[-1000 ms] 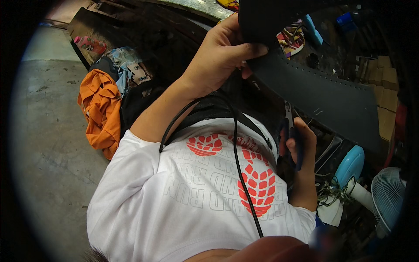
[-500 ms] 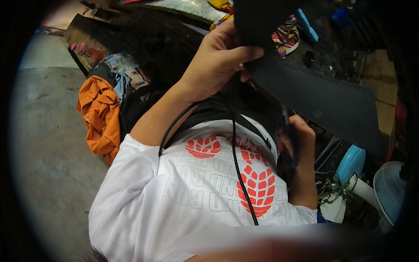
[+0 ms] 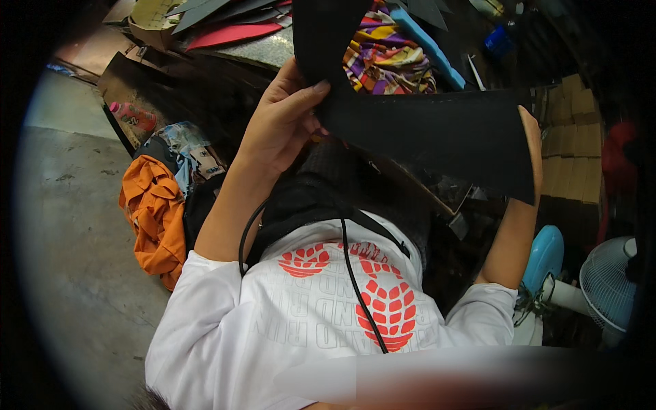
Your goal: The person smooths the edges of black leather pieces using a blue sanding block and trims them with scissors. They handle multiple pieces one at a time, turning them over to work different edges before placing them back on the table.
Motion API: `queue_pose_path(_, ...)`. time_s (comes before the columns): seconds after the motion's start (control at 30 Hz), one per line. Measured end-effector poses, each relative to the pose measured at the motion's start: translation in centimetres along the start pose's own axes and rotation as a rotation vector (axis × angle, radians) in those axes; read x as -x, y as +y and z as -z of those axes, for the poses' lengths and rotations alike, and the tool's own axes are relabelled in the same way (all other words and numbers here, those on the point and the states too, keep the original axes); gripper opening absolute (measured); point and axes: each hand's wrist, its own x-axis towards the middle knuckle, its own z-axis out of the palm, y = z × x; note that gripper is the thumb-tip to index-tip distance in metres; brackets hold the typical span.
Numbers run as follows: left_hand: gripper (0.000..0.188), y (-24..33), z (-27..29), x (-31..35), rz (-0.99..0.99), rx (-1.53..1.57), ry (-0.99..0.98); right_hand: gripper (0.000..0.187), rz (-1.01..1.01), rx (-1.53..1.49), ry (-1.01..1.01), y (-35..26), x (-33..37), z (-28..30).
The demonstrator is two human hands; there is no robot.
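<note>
Around us we see an orange cloth [image 3: 154,222] crumpled on the concrete floor [image 3: 75,273], a multicoloured patterned fabric [image 3: 389,58], a blue foam strip [image 3: 427,44], stacked cardboard boxes [image 3: 574,137] and a white fan [image 3: 608,283].

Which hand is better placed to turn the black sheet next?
Probably the left hand: its fingers clamp the black sheet at its bend. The right hand only steadies the far end.
</note>
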Motion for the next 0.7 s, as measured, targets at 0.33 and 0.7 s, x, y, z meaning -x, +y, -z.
queue_pose_path(0.33, 0.033, 0.7, 0.3, -0.3, -0.007, -0.035, -0.057, 0.042, 0.614, -0.306, 0.341, -8.5, -8.6, -6.2)
queue_pose_path(0.7, 0.029, -0.9, 0.0, -1.7, -0.013, 0.163, 0.045, 0.035, 0.502, -0.500, 0.362, -7.0, -3.2, -1.2)
